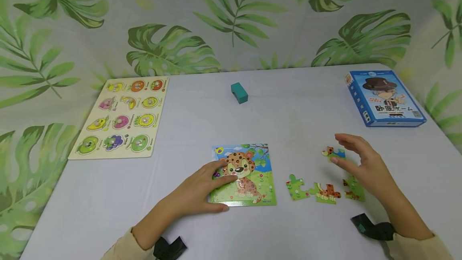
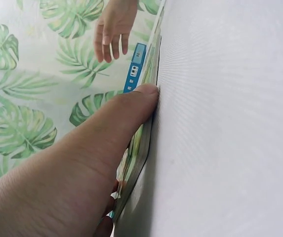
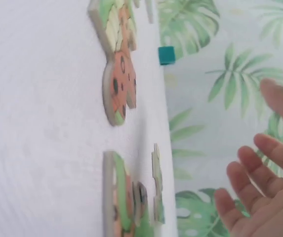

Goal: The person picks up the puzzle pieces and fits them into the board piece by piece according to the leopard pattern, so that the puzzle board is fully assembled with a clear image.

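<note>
A leopard jigsaw puzzle [image 1: 265, 183] lies in its square tray, flat on the table in the head view. My left hand [image 1: 196, 189] rests on its left side, fingers spread over the picture and thumb at the near edge. In the left wrist view the thumb touches the rim of the tray [image 2: 140, 158]. To the right lie several loose jigsaw pieces: a green one [image 1: 296, 189], a spotted one [image 1: 326, 193], another green one [image 1: 355, 189] and one with blue [image 1: 329, 153]. Above these last two hovers my right hand [image 1: 368, 167], thumb and fingers apart, holding nothing.
A fruit peg board [image 1: 122, 121] lies at the back left. The small teal block [image 1: 240, 93] is near the far edge, and a blue game box [image 1: 388, 99] sits at the back right. Leaf-printed cloth [image 1: 173, 49] hangs behind the table.
</note>
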Demonstrator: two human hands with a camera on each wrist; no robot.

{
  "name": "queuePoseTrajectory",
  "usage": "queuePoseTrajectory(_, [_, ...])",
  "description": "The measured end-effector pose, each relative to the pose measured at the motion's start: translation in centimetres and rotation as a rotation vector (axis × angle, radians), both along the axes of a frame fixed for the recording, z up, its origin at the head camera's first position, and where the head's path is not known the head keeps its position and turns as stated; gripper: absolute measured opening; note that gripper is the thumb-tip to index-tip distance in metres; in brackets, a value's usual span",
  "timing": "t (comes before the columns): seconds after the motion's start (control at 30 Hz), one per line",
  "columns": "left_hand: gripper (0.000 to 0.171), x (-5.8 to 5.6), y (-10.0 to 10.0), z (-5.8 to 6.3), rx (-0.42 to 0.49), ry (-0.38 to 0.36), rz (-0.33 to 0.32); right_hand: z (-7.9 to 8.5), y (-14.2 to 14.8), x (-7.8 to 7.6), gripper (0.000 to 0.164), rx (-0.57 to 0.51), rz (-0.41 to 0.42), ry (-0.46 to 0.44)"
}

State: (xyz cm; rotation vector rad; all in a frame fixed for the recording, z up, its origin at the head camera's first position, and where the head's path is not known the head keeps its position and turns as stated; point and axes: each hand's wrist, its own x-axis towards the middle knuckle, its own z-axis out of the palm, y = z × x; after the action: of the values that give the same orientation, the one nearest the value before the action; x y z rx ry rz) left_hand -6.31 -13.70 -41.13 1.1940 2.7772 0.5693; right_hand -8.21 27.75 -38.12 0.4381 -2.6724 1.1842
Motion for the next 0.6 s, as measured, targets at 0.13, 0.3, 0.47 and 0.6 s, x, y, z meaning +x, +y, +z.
queuePoseTrajectory(0.13, [0.069, 0.0, 0.0, 0.1, 0.002, -0.003, 0.002, -0.9, 0.5, -0.3, 0.056, -0.004, -0.025, -0.035])
queuePoseTrajectory(0.3, [0.069, 0.1, -0.1, 0.1, 0.01, -0.003, -0.004, -1.0, 0.4, -0.3, 0.054, -0.015, -0.024, -0.076])
queuePoseTrajectory(0.47, [0.069, 0.0, 0.0, 0.1, 0.009, 0.008, -0.012, -1.4, 0.7, -0.4, 0.055, 0.023, -0.026, -0.137])
queuePoseTrajectory(0.6, [0.069, 0.0, 0.0, 0.1, 0.013, 0.008, -0.015, -1.7, 1.0, -0.7, 0.056, 0.077, -0.032, -0.194])
